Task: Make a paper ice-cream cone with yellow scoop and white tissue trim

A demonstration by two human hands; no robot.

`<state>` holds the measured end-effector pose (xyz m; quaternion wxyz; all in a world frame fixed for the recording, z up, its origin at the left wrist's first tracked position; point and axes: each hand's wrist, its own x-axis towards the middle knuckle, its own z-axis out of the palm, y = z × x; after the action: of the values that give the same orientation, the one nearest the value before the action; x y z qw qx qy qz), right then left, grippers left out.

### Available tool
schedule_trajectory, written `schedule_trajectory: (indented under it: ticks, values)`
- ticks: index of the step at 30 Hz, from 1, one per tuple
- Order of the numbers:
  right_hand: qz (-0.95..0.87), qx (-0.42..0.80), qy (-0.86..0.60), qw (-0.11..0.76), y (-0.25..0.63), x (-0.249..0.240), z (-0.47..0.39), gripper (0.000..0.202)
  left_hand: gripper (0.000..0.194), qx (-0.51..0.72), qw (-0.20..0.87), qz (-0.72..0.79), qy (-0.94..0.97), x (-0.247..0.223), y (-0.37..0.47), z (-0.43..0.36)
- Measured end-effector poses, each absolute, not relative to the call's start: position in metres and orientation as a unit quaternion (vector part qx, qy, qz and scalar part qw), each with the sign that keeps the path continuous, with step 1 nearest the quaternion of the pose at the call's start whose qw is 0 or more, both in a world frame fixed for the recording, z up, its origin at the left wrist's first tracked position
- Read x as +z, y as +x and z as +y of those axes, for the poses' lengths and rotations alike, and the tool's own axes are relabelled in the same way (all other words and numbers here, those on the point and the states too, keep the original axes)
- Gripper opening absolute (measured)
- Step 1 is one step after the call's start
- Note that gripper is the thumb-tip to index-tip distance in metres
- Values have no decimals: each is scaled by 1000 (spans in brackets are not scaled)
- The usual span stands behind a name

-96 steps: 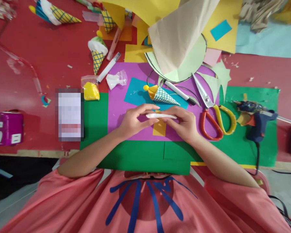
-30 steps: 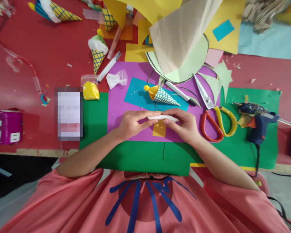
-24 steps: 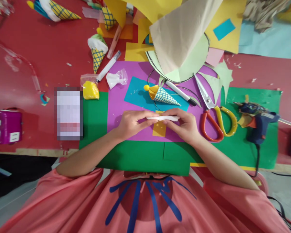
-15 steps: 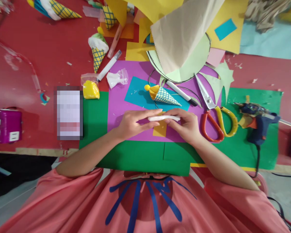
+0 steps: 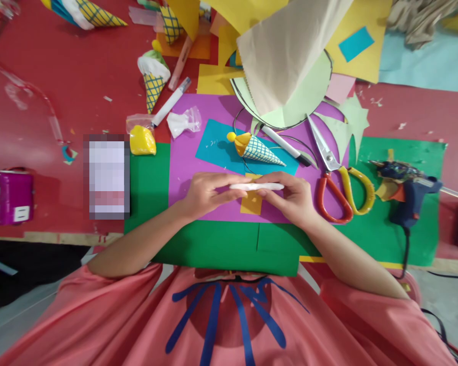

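Observation:
Between my two hands stretches a flattened strip of white modelling clay (image 5: 256, 186). My left hand (image 5: 208, 194) pinches its left end between thumb and fingers. At the other end, my right hand (image 5: 292, 195) grips it the same way. Below the strip lies a small yellow paper piece (image 5: 251, 205) on the purple sheet (image 5: 183, 178). Just beyond my hands, a small paper cone (image 5: 263, 151) with a blue grid and a yellow ball at its top rests on a blue sheet (image 5: 209, 147).
Scissors (image 5: 330, 162) lie right of my hands, with a hot glue gun (image 5: 406, 188) farther right. A marker (image 5: 288, 146) lies beyond the cone. Leftward are yellow clay (image 5: 142, 140), wrapped white clay (image 5: 183, 122), a decorated cone (image 5: 153, 79) and a blurred phone (image 5: 107, 175).
My left hand has shifted slightly left, and the white clay strip looks a little longer and straighter. Both hands keep their pinch on it.

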<state>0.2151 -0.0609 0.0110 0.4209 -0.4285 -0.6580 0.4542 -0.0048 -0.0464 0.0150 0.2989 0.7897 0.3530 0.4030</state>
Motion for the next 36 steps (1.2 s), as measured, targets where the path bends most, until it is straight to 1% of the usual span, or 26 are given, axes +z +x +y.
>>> schedule_trajectory:
  ticks: [2, 3, 6, 10, 11, 15, 17, 20, 21, 26, 31, 33, 36]
  values:
    - [-652, 454, -435, 423, 215, 13, -60, 9, 39, 398, 303, 351, 791, 14, -6, -46]
    - [-649, 455, -438, 423, 215, 13, -60, 9, 40, 400, 297, 348, 794, 14, -6, -46]
    - [-644, 463, -442, 419, 215, 12, -60, 13, 31, 408, 269, 342, 802, 12, -4, -47]
    - [-637, 473, -431, 431, 217, 7, -60, 30, 23, 414, 255, 356, 798, 12, -4, -47]
    - [-637, 473, -429, 432, 218, 6, -61, 31, 22, 413, 253, 359, 798, 12, -4, -47]
    - [-635, 475, -431, 431, 219, 5, -62, 17, 21, 403, 258, 371, 796, 15, -6, -46]
    - [-624, 482, -435, 435, 219, 7, -62, 15, 26, 396, 283, 366, 793, 17, -7, -46]
    - [-608, 494, -445, 434, 218, 11, -62, 15, 46, 390, 311, 355, 790, 18, -7, -46]
    - [-603, 498, -447, 433, 218, 12, -62, 15, 49, 390, 306, 355, 792, 18, -7, -46]
    - [-600, 512, -440, 429, 219, 12, -61, 17, 28, 411, 237, 355, 805, 17, -5, -47]
    - [-616, 500, -426, 435, 219, 8, -61, 30, 25, 414, 248, 357, 800, 18, -5, -47]
    - [-620, 490, -425, 441, 219, 8, -61, 29, 22, 414, 249, 359, 798, 19, -6, -47]
    - [-616, 486, -425, 453, 219, 10, -62, 21, 19, 408, 265, 365, 794, 19, -7, -47]
